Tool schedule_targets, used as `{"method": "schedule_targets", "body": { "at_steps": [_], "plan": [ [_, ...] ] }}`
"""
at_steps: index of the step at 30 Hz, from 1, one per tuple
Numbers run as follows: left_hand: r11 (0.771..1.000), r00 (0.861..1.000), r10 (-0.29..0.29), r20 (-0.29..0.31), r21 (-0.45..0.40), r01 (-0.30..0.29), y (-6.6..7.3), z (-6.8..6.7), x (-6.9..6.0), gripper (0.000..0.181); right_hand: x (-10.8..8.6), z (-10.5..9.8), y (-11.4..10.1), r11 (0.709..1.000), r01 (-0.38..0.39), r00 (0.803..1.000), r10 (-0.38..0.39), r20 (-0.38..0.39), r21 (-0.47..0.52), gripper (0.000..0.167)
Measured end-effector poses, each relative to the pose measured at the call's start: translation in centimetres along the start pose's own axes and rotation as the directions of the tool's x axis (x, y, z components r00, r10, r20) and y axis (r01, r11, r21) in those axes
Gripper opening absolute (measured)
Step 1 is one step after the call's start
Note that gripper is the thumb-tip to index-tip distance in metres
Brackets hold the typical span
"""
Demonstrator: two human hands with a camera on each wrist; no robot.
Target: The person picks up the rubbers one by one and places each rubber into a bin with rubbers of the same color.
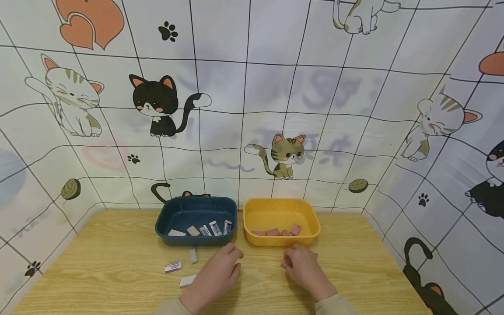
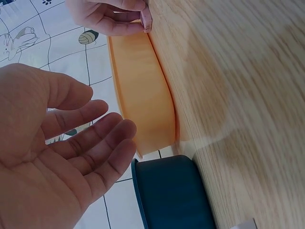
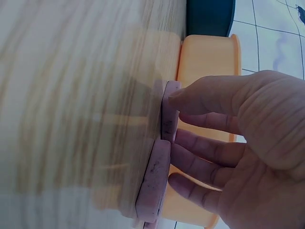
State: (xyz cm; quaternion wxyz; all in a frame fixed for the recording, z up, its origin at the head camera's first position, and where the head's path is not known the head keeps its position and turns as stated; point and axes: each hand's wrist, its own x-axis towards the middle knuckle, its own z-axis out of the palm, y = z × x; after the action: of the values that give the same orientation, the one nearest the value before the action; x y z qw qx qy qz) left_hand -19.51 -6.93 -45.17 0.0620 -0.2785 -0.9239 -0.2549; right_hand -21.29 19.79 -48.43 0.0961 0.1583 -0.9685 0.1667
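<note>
My right hand (image 1: 305, 267) is low at the front of the yellow bin (image 1: 281, 240). It pinches a pink eraser (image 3: 169, 125) between thumb and fingers, against the tabletop. Touching that one's end, a second pink eraser (image 3: 153, 183) lies below the fingers in the right wrist view. The left hand (image 1: 216, 275) hovers before the gap between the bins, its fingers loosely bent and nothing in them. Several pink erasers (image 1: 272, 232) lie inside the yellow bin. The dark blue bin (image 1: 189, 241) contains several white erasers (image 1: 215, 228), some in printed sleeves.
Left of my left hand, a sleeved eraser (image 1: 173, 267), a small grey-white eraser (image 1: 193, 256) and a white eraser (image 1: 187, 281) lie on the wooden table (image 1: 98, 267). A cat-print cloth (image 1: 224, 87) rises behind and at both sides.
</note>
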Motion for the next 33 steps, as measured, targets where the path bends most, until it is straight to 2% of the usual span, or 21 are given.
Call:
{"method": "schedule_targets", "body": {
  "at_steps": [7,11,15,22,30,33],
  "plan": [
    [1.000,1.000,0.024,-0.014,-0.001,-0.024,0.2,0.4,0.0,0.015,-0.2,0.2,-0.1,1.000,0.022,0.999,-0.023,-0.031,-0.016,0.029],
    [0.999,0.999,0.032,-0.014,0.006,-0.032,0.3,0.8,0.0,0.015,-0.2,0.1,-0.3,1.000,0.020,1.000,-0.020,-0.011,0.020,0.027],
    [0.999,0.999,0.033,0.002,0.015,-0.033,0.5,1.2,0.0,0.014,-0.1,-0.2,-0.5,0.998,0.003,1.000,-0.003,0.005,0.055,0.025],
    [0.999,0.999,0.033,0.037,0.006,-0.033,1.0,1.5,0.3,0.014,0.1,-1.0,-1.1,0.997,-0.008,1.000,0.010,-0.024,0.080,0.017],
    [0.997,0.998,0.070,0.008,0.017,-0.070,1.3,2.0,0.6,0.013,0.7,-2.2,-1.5,0.990,-0.003,0.999,0.008,-0.038,0.139,0.016],
    [0.996,0.996,0.085,-0.002,0.019,-0.085,1.3,2.2,0.8,0.013,1.0,-2.4,-1.4,0.987,0.019,0.997,-0.007,-0.075,0.158,0.016]
  ]
}}
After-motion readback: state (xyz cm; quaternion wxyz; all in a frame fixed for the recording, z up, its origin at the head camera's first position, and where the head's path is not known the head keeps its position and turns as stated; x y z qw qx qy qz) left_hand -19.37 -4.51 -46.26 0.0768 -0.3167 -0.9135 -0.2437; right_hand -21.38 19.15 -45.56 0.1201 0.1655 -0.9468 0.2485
